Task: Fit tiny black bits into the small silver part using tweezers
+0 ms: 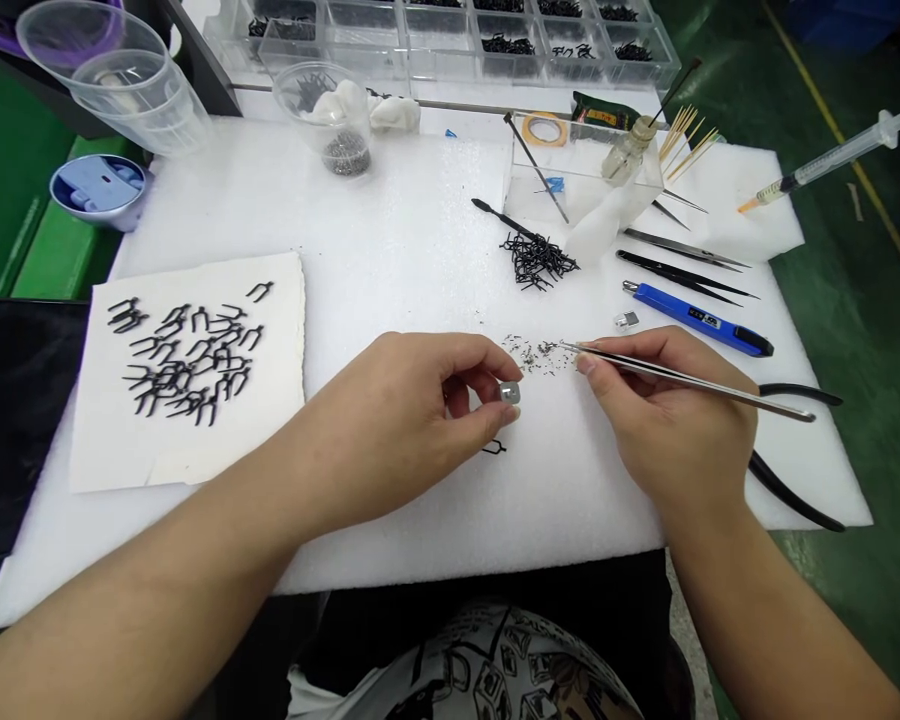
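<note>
A black wire part (498, 447) lay on the near side of the scatter of tiny pieces (536, 354). At the scatter's near-left edge, the left hand (412, 410) pinched a small metal block (510, 391), seemingly stiff, smooth and slippery, best gripped by opposite sides. To its right, the right hand (671, 405) held tweezers (697, 377) firmly, tips reaching the pieces, probably near weightless and easily flicked.

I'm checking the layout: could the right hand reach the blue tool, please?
Probably yes: the blue tool lies uncovered just beyond the right hand, though tweezers occupy that hand's grip.
</note>
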`<state>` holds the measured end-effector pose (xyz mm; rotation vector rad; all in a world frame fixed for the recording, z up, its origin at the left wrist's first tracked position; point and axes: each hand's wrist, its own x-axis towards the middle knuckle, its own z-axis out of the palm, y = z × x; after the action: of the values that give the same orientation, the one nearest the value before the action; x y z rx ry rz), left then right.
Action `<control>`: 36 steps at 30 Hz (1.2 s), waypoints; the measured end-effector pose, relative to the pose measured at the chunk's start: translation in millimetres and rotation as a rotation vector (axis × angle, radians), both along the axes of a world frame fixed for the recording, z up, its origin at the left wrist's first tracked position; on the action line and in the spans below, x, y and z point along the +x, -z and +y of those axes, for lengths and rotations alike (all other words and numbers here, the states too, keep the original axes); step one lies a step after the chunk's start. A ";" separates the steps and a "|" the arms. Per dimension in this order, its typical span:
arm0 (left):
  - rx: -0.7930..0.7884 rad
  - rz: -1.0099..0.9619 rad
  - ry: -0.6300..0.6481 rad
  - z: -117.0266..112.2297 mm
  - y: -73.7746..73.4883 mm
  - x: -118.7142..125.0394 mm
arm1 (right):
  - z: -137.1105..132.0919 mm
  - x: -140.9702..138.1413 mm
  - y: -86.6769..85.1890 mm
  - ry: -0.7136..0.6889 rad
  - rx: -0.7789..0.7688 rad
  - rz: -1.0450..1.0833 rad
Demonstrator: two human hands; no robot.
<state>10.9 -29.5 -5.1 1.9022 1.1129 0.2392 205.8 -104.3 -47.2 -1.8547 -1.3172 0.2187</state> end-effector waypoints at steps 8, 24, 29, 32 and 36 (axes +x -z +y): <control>-0.024 -0.014 -0.009 1.7 0.6 -1.0 | -0.2 0.8 -1.5 -0.001 -0.005 -0.025; 0.010 0.027 0.012 2.6 0.4 1.8 | -1.8 -1.9 -3.2 0.000 0.059 0.045; 0.079 0.105 0.088 5.0 2.5 5.3 | -12.0 -4.0 -10.1 -0.180 0.089 0.051; 0.083 0.128 0.086 4.9 2.4 7.0 | -16.3 -3.3 -14.4 -0.318 0.082 0.013; 0.050 0.159 0.080 4.6 0.4 8.4 | -15.8 -2.2 -16.1 -0.369 0.078 -0.030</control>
<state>19.2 -24.9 -5.5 2.0338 1.1417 0.0723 203.6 -120.2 -31.1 -1.5442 -1.6599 0.3276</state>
